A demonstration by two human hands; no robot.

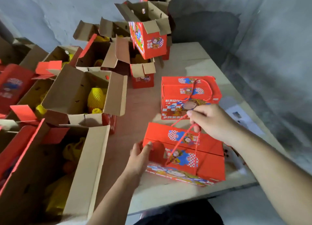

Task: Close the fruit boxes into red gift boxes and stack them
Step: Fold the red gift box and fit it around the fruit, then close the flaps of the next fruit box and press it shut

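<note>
While the right hand [208, 121] pinches its rope handle [196, 137], the closed gift box [185, 155] lies crosswise, left hand [139, 154] gripping its end.

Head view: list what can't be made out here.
- Near closed red box: contents hidden by its shut lid.
- Far closed red box: front print partly hidden by the right hand.
- Left hand: motion-blurred, grip unclear.
- Open box at bottom left: cut off by frame edge.

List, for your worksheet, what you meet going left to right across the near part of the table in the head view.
Open box of yellow-netted fruit → left hand → closed red gift box → right hand holding its rope handle.
</note>
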